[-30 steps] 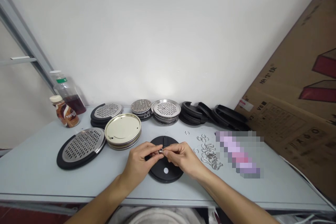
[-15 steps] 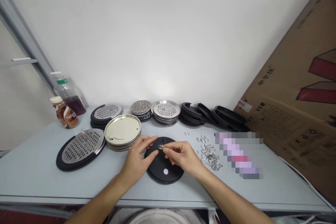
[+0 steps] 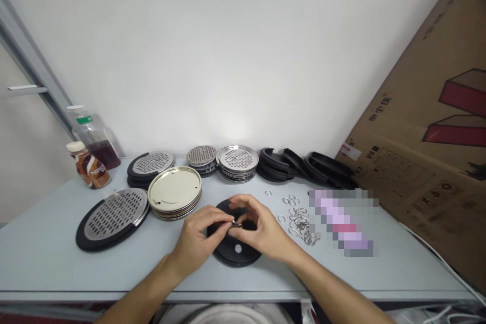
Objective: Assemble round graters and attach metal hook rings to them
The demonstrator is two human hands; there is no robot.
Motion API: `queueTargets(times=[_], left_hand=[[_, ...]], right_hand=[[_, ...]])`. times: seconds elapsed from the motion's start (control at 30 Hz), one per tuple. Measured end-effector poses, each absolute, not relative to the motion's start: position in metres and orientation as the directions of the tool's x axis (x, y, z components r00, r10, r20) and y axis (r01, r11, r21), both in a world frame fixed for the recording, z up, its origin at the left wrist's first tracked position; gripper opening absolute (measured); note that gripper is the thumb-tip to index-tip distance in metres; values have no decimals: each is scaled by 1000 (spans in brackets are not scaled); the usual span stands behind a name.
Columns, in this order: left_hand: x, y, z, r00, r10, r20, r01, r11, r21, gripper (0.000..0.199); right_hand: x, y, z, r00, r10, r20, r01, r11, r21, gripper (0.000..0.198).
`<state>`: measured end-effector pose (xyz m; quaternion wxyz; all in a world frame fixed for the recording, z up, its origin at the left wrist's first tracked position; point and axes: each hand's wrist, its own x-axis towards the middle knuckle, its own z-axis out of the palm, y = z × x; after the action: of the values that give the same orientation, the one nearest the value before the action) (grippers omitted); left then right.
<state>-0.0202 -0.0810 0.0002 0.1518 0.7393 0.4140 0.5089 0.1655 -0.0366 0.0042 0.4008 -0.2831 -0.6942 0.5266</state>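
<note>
Over a round black disc (image 3: 238, 258) with a white dot (image 3: 238, 248), my two hands meet. My left hand (image 3: 199, 233) pinches a small metal clip (image 3: 236, 224) between thumb and index finger. From the other side, the thumb and a finger of my right hand (image 3: 261, 225) close on the same clip, while its index finger arches above. Fingertips partly hide the clip, so its exact shape is unclear. To the right lie several metal wire clips (image 3: 299, 225) in a loose heap, with small metal rings (image 3: 290, 200) beside them.
Left of my hands are a stack of cream round plates (image 3: 174, 190) and a grater disc in a black holder (image 3: 110, 217). Behind stand stacked metal grater discs (image 3: 238, 158), black holders (image 3: 275, 164) and bottles (image 3: 89, 164). A cardboard box (image 3: 410, 162) leans at right.
My right hand has shifted its grip and its index finger is now raised. My left fingers have closed from apart into a pinch on the clip. The view has moved slightly.
</note>
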Motion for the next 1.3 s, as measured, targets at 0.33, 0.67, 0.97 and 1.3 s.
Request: queueTargets(times=[0.33,0.67,0.97,1.3], left_hand=[[-16,-51,31,136,832,538,520,-522,676,15],[-13,-44,3,200,880,431,540,-466,701,19],[-18,-55,6,231,881,413,570,-466,676,21],[-11,-38,-12,94,873,478,638,-421,645,16]], right_hand=[[184,2,16,-482,814,324,51,395,-917,12],[184,-10,5,-496,800,338,379,550,-744,19],[186,-17,8,-577,763,293,375,566,-734,21],[174,-10,-20,-433,724,537,432,689,-581,21]])
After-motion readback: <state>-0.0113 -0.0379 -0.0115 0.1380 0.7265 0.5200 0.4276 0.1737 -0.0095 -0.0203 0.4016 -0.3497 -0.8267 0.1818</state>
